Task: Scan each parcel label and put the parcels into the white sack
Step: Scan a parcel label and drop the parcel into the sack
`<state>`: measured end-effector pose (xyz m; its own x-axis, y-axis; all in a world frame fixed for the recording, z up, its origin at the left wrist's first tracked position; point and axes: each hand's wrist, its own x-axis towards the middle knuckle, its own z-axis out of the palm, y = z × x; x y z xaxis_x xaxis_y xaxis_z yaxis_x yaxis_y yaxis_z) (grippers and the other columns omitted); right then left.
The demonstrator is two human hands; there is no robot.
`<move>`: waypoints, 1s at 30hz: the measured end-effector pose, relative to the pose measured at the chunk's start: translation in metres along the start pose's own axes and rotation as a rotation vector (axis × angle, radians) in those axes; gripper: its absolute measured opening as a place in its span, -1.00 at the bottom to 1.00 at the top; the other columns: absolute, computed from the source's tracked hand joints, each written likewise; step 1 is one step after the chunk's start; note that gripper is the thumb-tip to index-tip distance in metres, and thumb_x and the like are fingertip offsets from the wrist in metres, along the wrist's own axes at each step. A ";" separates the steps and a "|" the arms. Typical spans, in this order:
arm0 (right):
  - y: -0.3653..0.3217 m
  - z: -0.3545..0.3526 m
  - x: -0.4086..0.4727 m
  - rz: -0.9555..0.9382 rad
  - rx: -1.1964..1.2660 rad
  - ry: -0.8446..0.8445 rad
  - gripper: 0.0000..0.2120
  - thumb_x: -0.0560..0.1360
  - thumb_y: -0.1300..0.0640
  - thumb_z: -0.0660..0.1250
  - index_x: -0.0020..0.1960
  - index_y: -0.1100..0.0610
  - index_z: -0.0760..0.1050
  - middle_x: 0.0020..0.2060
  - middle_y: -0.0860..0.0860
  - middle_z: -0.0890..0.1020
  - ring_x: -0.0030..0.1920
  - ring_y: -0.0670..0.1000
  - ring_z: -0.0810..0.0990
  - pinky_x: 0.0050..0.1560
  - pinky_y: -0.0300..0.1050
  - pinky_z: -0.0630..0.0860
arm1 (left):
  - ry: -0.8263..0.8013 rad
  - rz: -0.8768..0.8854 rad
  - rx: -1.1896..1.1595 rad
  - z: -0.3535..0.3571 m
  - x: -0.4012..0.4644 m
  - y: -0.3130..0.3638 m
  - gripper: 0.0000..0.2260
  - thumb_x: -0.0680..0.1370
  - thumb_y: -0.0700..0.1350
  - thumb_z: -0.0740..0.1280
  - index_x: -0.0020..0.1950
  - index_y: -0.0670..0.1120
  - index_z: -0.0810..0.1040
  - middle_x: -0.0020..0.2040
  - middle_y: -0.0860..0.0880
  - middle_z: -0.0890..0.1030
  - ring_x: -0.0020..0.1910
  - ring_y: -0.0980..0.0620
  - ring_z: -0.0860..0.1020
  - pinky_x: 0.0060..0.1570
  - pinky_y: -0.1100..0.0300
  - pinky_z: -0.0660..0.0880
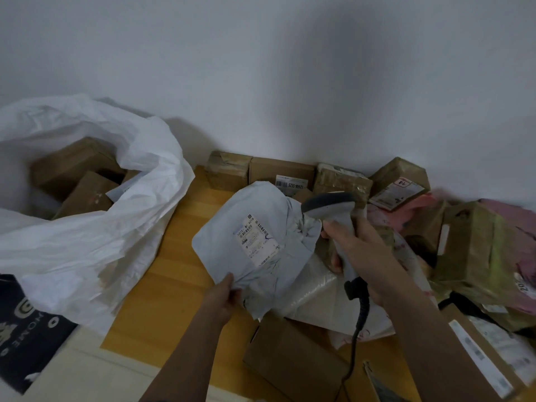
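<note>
My left hand (223,295) grips the lower edge of a pale grey poly mailer (232,245) and holds it tilted up over the table, its white shipping label (256,240) facing me. My right hand (365,250) is closed around the handle of a grey barcode scanner (327,206), whose head sits just right of the mailer and points toward the label. A dark coiled cable (358,320) hangs from the scanner's handle. The white sack (95,227) lies open at the left with several brown cardboard boxes (84,192) inside.
A wooden table (174,256) carries a pile of parcels: brown boxes (281,172) along the wall, taped boxes (470,245) and pink mailers (510,285) at right, a flat cardboard box (290,355) and a white bubble mailer (322,300) in front. A dark printed bag (26,329) lies lower left.
</note>
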<state>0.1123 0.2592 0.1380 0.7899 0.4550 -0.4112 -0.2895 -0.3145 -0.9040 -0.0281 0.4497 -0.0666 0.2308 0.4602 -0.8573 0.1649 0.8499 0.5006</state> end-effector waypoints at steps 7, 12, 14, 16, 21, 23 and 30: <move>-0.004 -0.006 -0.003 -0.025 0.064 -0.089 -0.79 0.60 -0.07 0.23 0.12 0.05 0.43 -0.17 0.07 0.52 -0.37 -0.02 0.51 -0.34 -0.15 0.49 | 0.009 0.489 0.293 0.008 -0.038 0.016 -0.87 0.61 -0.18 0.32 -0.09 -0.21 0.53 -0.15 -0.13 0.56 -0.20 -0.07 0.56 -0.31 0.17 0.59; -0.008 -0.017 -0.010 -0.059 0.141 -0.143 -0.85 0.62 -0.04 0.20 0.06 0.01 0.47 -0.17 0.06 0.51 -0.40 -0.03 0.51 -0.38 -0.17 0.50 | -0.029 0.689 0.407 0.015 -0.065 0.028 -0.87 0.59 -0.17 0.34 -0.15 -0.05 0.60 -0.19 -0.06 0.60 -0.16 -0.04 0.54 -0.15 0.07 0.50; -0.010 -0.022 -0.012 -0.091 0.132 -0.153 -0.82 0.62 -0.05 0.20 0.05 0.03 0.48 -0.19 0.06 0.52 -0.39 -0.03 0.52 -0.38 -0.17 0.50 | -0.029 0.742 0.421 0.021 -0.075 0.032 -0.86 0.59 -0.18 0.34 -0.15 -0.03 0.59 -0.20 -0.03 0.61 -0.18 0.00 0.55 -0.16 0.12 0.51; -0.011 -0.027 -0.015 -0.114 0.120 -0.160 -0.76 0.62 -0.07 0.20 0.07 0.09 0.48 -0.19 0.08 0.53 -0.40 -0.04 0.53 -0.35 -0.16 0.50 | -0.015 0.774 0.399 0.029 -0.083 0.036 -0.88 0.59 -0.19 0.34 -0.13 -0.05 0.59 -0.20 0.00 0.62 -0.21 0.05 0.56 -0.22 0.21 0.53; -0.016 -0.040 -0.023 -0.112 0.212 -0.111 -0.79 0.61 -0.03 0.22 0.04 0.11 0.49 -0.16 0.06 0.55 -0.40 -0.02 0.52 -0.32 -0.09 0.49 | -0.013 0.828 0.351 0.044 -0.095 0.040 -0.91 0.60 -0.19 0.32 0.03 -0.17 0.60 -0.16 -0.01 0.64 -0.20 0.10 0.59 -0.30 0.32 0.55; -0.019 -0.047 -0.028 -0.120 0.255 -0.110 -0.79 0.62 -0.01 0.22 0.06 0.12 0.50 -0.13 0.06 0.56 -0.41 -0.01 0.49 -0.33 -0.09 0.46 | -0.013 0.845 0.344 0.049 -0.098 0.040 -0.90 0.60 -0.20 0.32 0.05 -0.20 0.60 -0.15 -0.03 0.63 -0.19 0.07 0.59 -0.30 0.33 0.55; -0.028 -0.072 -0.050 -0.176 0.311 -0.076 -0.83 0.61 -0.02 0.19 0.02 0.06 0.48 -0.13 0.06 0.55 -0.47 -0.06 0.46 -0.45 -0.21 0.44 | -0.012 0.832 0.317 0.062 -0.103 0.037 -0.92 0.60 -0.19 0.33 -0.02 -0.17 0.59 -0.12 -0.05 0.63 -0.12 0.01 0.59 -0.07 0.12 0.55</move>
<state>0.1203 0.1853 0.1925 0.8030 0.5441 -0.2431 -0.3125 0.0370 -0.9492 0.0132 0.4179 0.0479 0.4044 0.8922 -0.2012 0.1969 0.1299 0.9718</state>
